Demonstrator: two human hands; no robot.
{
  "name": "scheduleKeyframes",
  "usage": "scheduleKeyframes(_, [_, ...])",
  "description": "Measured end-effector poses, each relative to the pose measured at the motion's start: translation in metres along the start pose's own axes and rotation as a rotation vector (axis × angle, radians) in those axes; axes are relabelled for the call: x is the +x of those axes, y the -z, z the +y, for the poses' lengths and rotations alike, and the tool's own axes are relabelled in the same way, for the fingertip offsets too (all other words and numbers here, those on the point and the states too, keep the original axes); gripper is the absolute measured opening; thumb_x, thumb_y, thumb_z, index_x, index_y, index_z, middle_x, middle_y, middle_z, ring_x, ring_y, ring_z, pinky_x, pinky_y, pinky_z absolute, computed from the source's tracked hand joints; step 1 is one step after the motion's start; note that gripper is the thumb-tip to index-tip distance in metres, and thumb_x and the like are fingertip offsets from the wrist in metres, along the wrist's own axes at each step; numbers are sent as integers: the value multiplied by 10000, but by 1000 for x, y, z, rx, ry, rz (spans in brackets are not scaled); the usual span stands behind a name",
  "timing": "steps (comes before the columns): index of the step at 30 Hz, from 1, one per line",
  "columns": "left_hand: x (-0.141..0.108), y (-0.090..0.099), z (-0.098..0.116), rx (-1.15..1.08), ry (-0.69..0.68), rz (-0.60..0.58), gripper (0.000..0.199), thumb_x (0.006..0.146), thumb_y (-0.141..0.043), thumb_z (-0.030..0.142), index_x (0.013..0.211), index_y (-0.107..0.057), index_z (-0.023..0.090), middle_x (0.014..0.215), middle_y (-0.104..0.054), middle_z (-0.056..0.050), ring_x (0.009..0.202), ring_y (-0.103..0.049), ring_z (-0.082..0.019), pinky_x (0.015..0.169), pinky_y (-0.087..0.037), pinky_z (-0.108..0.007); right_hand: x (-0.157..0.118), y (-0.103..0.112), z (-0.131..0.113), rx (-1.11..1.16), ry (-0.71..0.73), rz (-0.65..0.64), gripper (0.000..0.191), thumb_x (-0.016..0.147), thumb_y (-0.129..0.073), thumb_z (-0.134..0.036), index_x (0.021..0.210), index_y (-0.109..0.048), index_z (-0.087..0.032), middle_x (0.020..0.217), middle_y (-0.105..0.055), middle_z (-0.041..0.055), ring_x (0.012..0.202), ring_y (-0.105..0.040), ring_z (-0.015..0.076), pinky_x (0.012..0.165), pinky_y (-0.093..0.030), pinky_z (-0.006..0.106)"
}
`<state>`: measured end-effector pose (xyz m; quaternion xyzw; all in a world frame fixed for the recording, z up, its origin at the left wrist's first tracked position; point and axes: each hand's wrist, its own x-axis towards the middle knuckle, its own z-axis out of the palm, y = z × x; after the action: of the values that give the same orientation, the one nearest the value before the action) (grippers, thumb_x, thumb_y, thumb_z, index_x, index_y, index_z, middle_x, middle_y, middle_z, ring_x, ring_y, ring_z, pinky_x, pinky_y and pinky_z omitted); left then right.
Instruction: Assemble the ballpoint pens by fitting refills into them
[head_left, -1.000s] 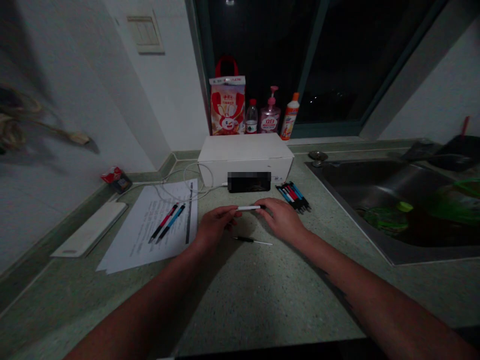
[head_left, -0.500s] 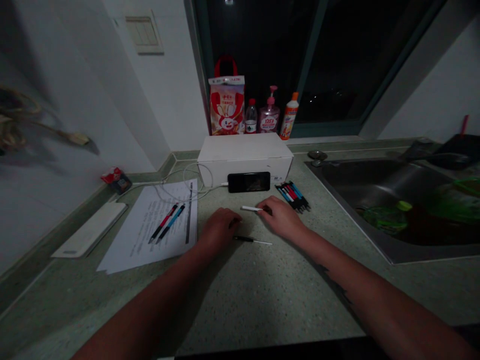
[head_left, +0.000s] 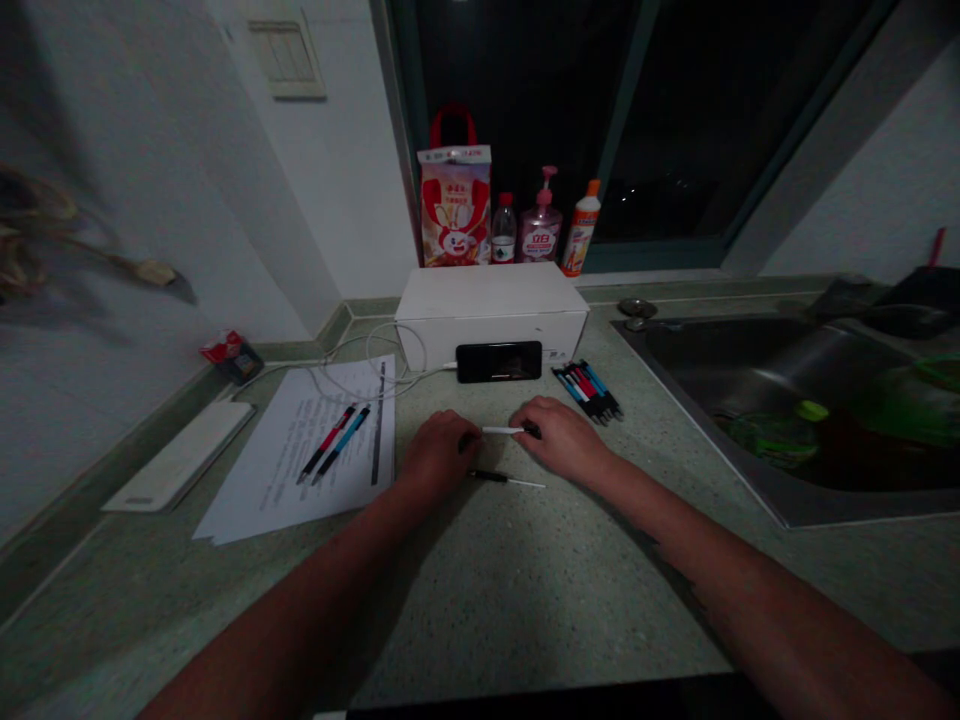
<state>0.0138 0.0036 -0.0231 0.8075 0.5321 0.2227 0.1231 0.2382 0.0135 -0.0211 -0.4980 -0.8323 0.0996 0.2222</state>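
Observation:
Above the counter, a white pen barrel (head_left: pixel 501 431) lies level between my two hands. My left hand (head_left: pixel 441 450) is closed at its left end, with a dark bit by the fingertips. Pinched round the other end is my right hand (head_left: pixel 562 437), where a dark part of the pen shows beside the fingers. Just below them, a black pen part with a thin pale refill (head_left: pixel 506 479) lies on the counter. To the right of my right hand rests a row of several pens (head_left: pixel 589 391). Fingers hide both ends of the barrel.
A phone (head_left: pixel 499 362) on a cable leans against a white box (head_left: pixel 491 295). At left, a red pen (head_left: pixel 328 444) and a blue pen (head_left: pixel 343 444) lie on printed sheets (head_left: pixel 262 470), beside a white slab (head_left: pixel 180 457). The steel sink (head_left: pixel 697 410) is at right.
My left hand has come up to the left end of the white barrel, closing the gap that was there. The barrel, in my right hand, has dropped slightly.

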Motion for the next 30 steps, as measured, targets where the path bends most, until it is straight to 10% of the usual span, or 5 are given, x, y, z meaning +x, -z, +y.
scheduleKeyframes(15, [-1,4,-1,-26,-10,6,114,865,-659,177,918,-757,199,909,-694,-84,914,-630,-259,822,-485,-383,-1,0,-1,20,33,11,119,876,-704,-212,987,-745,-207,945,-695,80,918,-655,237,838,-510,381])
scheduleKeyframes(24, [-16,20,13,16,-379,-196,135,874,-698,318,930,-718,197,950,-683,-76,940,-612,-259,857,-461,-397,0,5,-4,56,37,83,111,938,-627,-214,975,-731,-212,952,-708,73,949,-649,238,863,-494,388])
scheduleKeyframes(30, [-14,15,11,41,-316,-167,70,872,-666,213,920,-708,187,939,-688,-72,937,-621,-252,843,-469,-379,-1,7,-9,77,129,44,134,974,-595,-246,943,-716,-198,894,-693,56,909,-625,209,826,-468,340])
